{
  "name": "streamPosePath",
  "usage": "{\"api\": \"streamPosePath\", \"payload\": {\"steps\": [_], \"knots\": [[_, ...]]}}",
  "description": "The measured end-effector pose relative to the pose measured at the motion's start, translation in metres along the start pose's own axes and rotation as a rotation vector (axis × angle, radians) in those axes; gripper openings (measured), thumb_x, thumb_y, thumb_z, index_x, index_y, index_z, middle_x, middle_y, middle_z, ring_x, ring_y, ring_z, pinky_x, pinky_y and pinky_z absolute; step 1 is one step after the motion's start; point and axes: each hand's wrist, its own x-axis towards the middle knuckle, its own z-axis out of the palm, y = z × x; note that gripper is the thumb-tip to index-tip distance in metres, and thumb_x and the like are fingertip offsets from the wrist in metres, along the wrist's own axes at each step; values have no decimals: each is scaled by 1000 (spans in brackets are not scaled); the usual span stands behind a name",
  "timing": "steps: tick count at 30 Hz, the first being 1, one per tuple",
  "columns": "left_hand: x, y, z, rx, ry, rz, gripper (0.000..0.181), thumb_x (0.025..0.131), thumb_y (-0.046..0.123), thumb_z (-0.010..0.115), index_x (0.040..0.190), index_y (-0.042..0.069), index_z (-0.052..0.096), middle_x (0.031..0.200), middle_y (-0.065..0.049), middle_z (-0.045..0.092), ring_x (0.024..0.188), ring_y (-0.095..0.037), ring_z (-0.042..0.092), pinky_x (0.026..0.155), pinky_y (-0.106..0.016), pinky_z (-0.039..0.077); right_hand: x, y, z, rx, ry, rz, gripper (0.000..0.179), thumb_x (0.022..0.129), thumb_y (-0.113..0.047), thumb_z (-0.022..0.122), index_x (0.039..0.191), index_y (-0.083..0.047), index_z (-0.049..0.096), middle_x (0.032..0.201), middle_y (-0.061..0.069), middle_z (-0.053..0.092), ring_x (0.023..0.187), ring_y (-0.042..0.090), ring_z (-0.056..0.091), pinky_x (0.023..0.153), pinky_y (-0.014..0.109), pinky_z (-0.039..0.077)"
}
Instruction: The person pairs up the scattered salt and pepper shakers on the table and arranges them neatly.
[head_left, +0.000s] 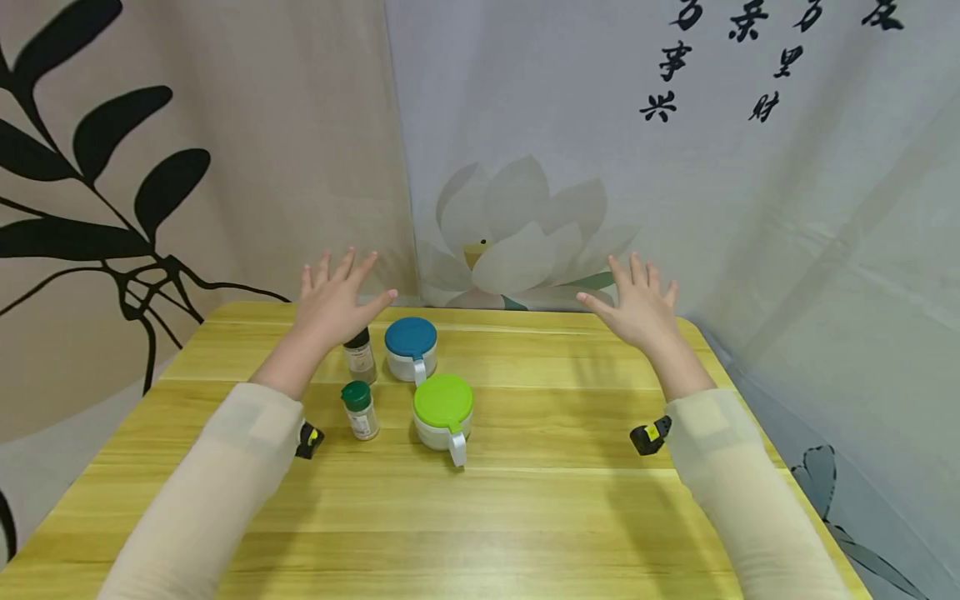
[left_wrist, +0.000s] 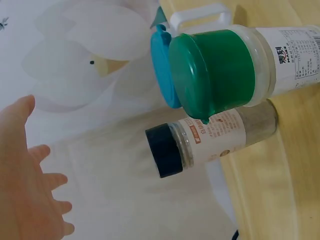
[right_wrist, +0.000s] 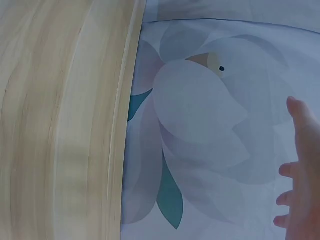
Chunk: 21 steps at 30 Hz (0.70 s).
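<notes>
- The left hand (head_left: pixel 333 300) is raised near the tabletop's far edge, toward its far left corner, with fingers straight and spread.
- The right hand (head_left: pixel 637 308) is raised likewise near the far right corner, its fingers spread and the thumb pointing inward.
- Both wear cream sleeves (head_left: pixel 708 433), with a small black device (head_left: pixel 649 437) at each wrist.
- Nearest the left hand, the black-capped jar (head_left: pixel 362 360) stands upright, its cap partly hidden by that wrist in the head view.
- The green-capped jar (head_left: pixel 362 412) stands upright just nearer the tabletop's near edge, its label showing.
- Right of the jars, the blue-lidded container (head_left: pixel 411 340) stands closer to the far edge, with its white handle toward the near edge.
- The lime-lidded container (head_left: pixel 443 404) stands just in front of it, its handle likewise turned to the near edge.
- All four sit left of the middle of the wooden tabletop (head_left: pixel 525 517).
- Beyond the far edge hangs pale cloth (head_left: pixel 525 100) printed with a lotus.
</notes>
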Motion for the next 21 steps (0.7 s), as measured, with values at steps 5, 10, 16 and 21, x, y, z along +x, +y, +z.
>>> {"api": "streamPosePath", "payload": {"steps": [5, 10, 16, 21], "knots": [[-5, 1, -3, -22, 35, 23, 88, 88, 75, 32, 156, 22, 11, 158, -16, 2, 140, -40, -14, 106, -57, -16, -4, -1, 1, 10, 14, -4, 98, 85, -78, 35, 155, -17, 4, 157, 21, -3, 141, 42, -9, 100, 69, -13], [-10, 1, -4, -37, 62, 41, 86, 90, 72, 34, 156, 22, 10, 158, -16, 3, 141, -40, -12, 107, -57, -14, -8, -2, 3, 33, 31, -8, 97, 86, -77, 36, 155, -18, 3, 158, 19, -4, 142, 41, -8, 101, 68, -13], [-18, 3, -6, -76, 88, 53, 83, 92, 67, 39, 155, 21, 12, 158, -17, 5, 141, -39, -11, 107, -56, -14, -14, -5, 5, 62, 49, -17, 98, 85, -76, 38, 156, -17, 4, 158, 18, -3, 142, 40, -6, 102, 68, -11], [-24, 6, -6, -98, 104, 56, 81, 93, 62, 43, 155, 21, 12, 158, -15, 5, 142, -37, -11, 108, -54, -15, -19, -9, 7, 98, 78, -19, 97, 86, -75, 40, 156, -18, 5, 159, 15, -3, 142, 39, -7, 102, 68, -11]]}}
